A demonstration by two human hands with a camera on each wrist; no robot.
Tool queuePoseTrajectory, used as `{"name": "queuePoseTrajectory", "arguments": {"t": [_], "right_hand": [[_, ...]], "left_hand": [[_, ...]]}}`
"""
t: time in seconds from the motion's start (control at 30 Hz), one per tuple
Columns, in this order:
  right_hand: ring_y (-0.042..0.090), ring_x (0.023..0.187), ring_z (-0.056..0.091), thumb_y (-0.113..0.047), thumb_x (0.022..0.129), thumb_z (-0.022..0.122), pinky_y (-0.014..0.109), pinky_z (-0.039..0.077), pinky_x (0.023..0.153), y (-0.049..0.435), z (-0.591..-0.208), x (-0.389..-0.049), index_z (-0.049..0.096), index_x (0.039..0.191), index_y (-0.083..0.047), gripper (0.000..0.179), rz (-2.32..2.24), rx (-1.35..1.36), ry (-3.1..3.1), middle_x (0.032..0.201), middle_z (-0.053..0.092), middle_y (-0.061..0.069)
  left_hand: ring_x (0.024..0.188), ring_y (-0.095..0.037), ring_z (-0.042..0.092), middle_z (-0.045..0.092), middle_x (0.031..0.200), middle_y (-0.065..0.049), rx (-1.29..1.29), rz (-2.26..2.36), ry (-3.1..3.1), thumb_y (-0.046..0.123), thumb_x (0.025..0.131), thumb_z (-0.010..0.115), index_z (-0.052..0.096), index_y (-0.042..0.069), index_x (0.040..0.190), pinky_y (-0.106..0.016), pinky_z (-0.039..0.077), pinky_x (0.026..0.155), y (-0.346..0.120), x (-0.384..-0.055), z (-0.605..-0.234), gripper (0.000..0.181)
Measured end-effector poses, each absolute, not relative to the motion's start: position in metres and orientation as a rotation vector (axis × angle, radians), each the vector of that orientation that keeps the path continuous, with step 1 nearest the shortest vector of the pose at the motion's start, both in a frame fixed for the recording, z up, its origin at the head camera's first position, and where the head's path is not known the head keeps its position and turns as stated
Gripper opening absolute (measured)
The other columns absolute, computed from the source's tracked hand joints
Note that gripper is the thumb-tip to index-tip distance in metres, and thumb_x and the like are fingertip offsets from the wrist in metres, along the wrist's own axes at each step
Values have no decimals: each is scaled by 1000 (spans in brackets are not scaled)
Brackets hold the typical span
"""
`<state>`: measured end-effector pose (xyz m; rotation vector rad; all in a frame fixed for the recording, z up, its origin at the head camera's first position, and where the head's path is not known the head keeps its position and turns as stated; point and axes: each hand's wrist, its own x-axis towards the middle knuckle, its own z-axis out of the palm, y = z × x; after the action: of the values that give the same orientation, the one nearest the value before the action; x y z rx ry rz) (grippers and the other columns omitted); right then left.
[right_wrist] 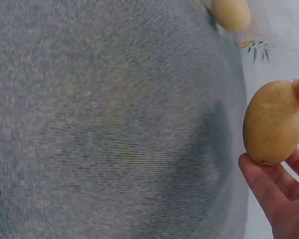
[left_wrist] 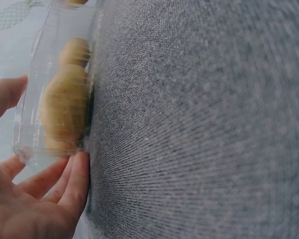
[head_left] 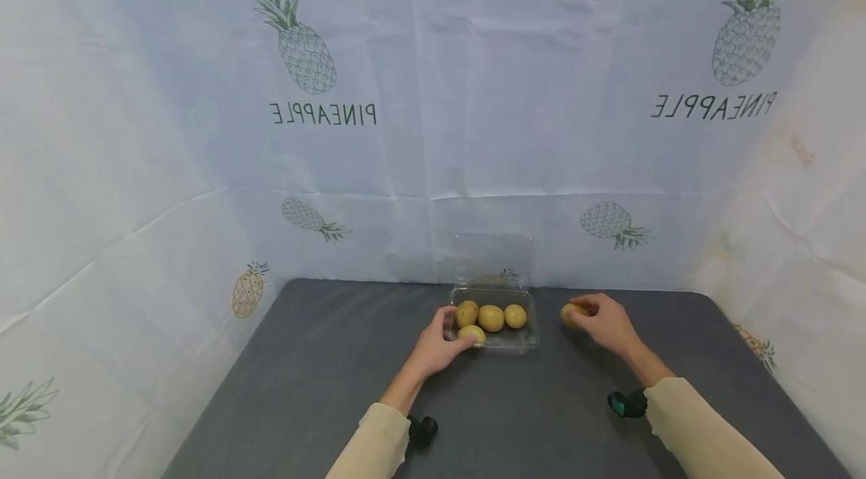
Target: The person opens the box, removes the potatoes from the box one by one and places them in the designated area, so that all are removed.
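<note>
While the left hand [head_left: 433, 350] spans the near left corner of a clear plastic box [head_left: 517, 341], its thumb and fingers curl in against the outer walls and grip that corner. The box sits at the middle of the far edge of the grey bench [head_left: 325, 389], its transparent lid [head_left: 495, 253] raised behind it. Inside are four yellow potatoes: a left potato [head_left: 467, 313], a middle potato [head_left: 490, 318] and a right potato [head_left: 516, 316] form a row, and a front potato [head_left: 471, 333] lies towards the near left corner, by the thumb. To the right of the box, and apart from it, the right hand [head_left: 605, 325] has a fifth potato [right_wrist: 271, 124] between thumb and fingertips, closed only as far as its width allows; it is held up off the bench, towards the far right corner. A white curtain [head_left: 514, 50] printed with pineapples hangs beyond the bench's far edge, and both arms wear cream sleeves [head_left: 704, 426] and black wrist devices [head_left: 628, 404]
</note>
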<state>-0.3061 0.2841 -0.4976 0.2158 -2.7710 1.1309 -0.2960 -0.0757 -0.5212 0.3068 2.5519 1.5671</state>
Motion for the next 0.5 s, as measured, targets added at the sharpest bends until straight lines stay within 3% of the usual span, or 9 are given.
{"name": "queuePoseTrajectory", "arguments": {"t": [0.5], "right_hand": [[42, 106, 61, -29, 97, 71, 56, 50, 85, 280, -514, -314, 69, 122, 4, 41, 1042, 247, -2816, 120, 61, 24]], "left_hand": [[98, -20, 54, 53, 135, -14, 324, 1588, 2544, 43, 94, 73, 41, 15, 151, -43, 47, 77, -77, -295, -523, 70]]}}
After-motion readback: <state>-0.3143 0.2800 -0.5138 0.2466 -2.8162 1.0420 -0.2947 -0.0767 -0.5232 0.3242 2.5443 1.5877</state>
